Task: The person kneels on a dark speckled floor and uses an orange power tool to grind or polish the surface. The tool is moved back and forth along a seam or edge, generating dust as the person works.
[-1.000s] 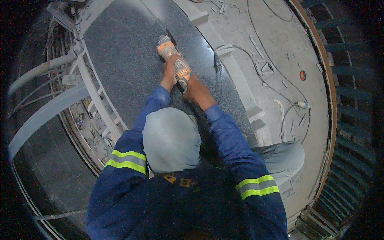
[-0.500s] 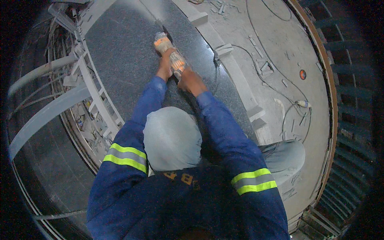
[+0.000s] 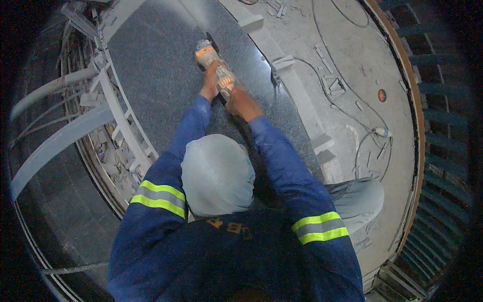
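Observation:
An orange-and-grey angle grinder (image 3: 224,79), coated in dust, lies along a dark speckled stone slab (image 3: 151,75). My left hand (image 3: 210,81) is wrapped round its body just behind the head. Farther back, my right hand (image 3: 244,104) grips the rear end. The grinder's dark disc (image 3: 213,42) stands edge-on at the slab's surface. A pale dust plume (image 3: 188,14) sprays away from the disc toward the far edge. Most of my right fingers are hidden.
Light stone strips (image 3: 302,110) border the slab's right side. On the dusty floor are a cable (image 3: 324,50) with a connector (image 3: 382,132), stone offcuts and an orange-black disc (image 3: 382,95). A pale metal frame (image 3: 118,108) and rubble lie left. My bent knee (image 3: 217,173) is over the slab.
The grinder's head and disc have shifted very slightly to the right. Both hands keep their grip, and dust still sprays from the disc.

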Available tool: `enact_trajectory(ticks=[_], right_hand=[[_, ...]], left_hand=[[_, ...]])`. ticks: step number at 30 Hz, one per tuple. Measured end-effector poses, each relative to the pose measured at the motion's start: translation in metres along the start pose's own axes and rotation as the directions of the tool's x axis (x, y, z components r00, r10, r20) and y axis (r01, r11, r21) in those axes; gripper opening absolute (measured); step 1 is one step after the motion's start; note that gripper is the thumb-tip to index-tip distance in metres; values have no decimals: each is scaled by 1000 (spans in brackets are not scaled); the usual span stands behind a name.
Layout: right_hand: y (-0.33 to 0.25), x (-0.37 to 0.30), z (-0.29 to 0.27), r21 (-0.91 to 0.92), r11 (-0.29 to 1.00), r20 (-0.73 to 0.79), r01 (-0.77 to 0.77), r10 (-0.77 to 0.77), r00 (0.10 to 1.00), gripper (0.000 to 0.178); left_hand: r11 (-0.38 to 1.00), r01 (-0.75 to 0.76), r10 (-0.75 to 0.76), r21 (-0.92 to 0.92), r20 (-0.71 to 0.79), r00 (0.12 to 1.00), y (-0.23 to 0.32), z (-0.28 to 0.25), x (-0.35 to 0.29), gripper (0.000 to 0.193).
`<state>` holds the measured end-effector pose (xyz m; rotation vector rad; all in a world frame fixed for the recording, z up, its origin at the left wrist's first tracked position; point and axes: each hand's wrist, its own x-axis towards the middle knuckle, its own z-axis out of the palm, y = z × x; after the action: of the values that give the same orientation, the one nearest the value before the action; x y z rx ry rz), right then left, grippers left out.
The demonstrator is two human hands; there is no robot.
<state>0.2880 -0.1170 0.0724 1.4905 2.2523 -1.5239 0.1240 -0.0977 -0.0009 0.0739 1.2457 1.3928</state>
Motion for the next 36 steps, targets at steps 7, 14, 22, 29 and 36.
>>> enact_trajectory(ticks=[7, 14, 22, 29, 36], right_hand=[[10, -5, 0, -64, 991, -22, 115, -117, 993, 54], [-3, -43, -16, -36, 995, 67, -90, 93, 993, 52], [17, 9, 12, -13, 999, -42, 53, -54, 998, 49], [7, -10, 0, -13, 998, 4, -58, 58, 998, 54], [9, -43, -7, -47, 998, 36, -43, 45, 998, 55]], left_hand=[[1000, -13, 14, 10, -46, 999, -1, 11, -13, 38], [1000, 10, -8, 20, -100, 995, -18, 16, -35, 41], [999, 15, -13, 33, -45, 999, -1, 10, -4, 35], [999, -29, 29, 28, -14, 999, -13, 9, -18, 28], [998, 19, -16, 57, -55, 998, -25, 15, -36, 28]])
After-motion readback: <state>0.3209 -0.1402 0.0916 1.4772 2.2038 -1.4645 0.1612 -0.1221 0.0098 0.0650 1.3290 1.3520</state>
